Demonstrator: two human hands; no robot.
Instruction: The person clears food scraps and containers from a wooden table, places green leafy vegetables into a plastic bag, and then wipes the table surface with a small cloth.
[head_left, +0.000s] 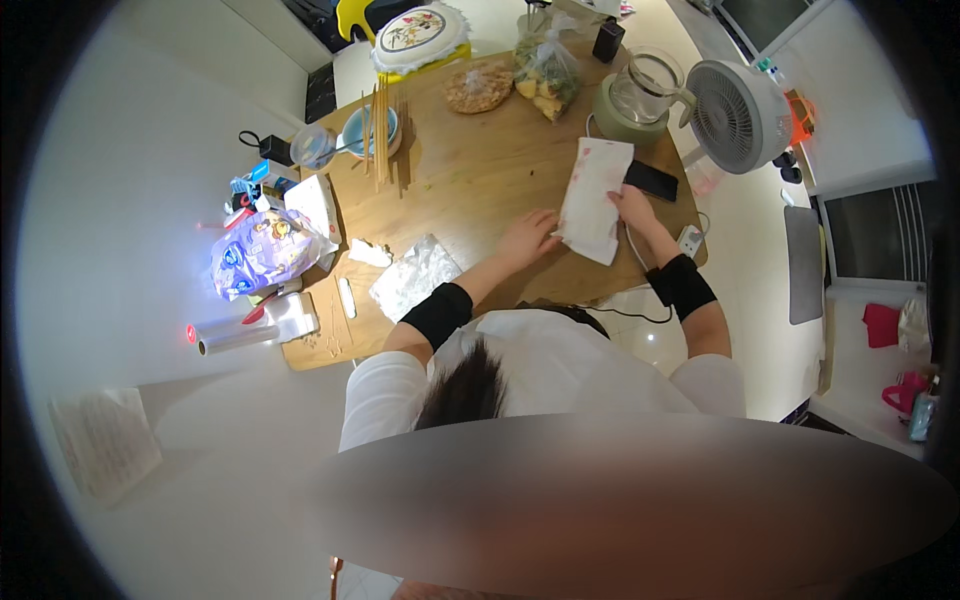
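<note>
A white paper sheet or flat packet with reddish marks (596, 199) lies at the right part of the wooden table (480, 165). My right hand (636, 210) grips its right edge, thumb and fingers closed on it. At its lower left edge rests my left hand (529, 238), fingertips touching the paper; whether it pinches the edge cannot be told. A black phone (651, 181) lies just right of the paper. Left of my left forearm is a crumpled silvery-white sheet (417, 276), with a white crumpled tissue (370, 253) beside it.
A glass kettle on a green base (646, 86), a fan (739, 116) and a power strip (690, 241) stand along the right. Bagged food (551, 79) and a bag of brown pieces (478, 88) lie at the back. Long sticks (381, 135) cross a blue bowl (360, 129); a purple package (266, 251) sits left.
</note>
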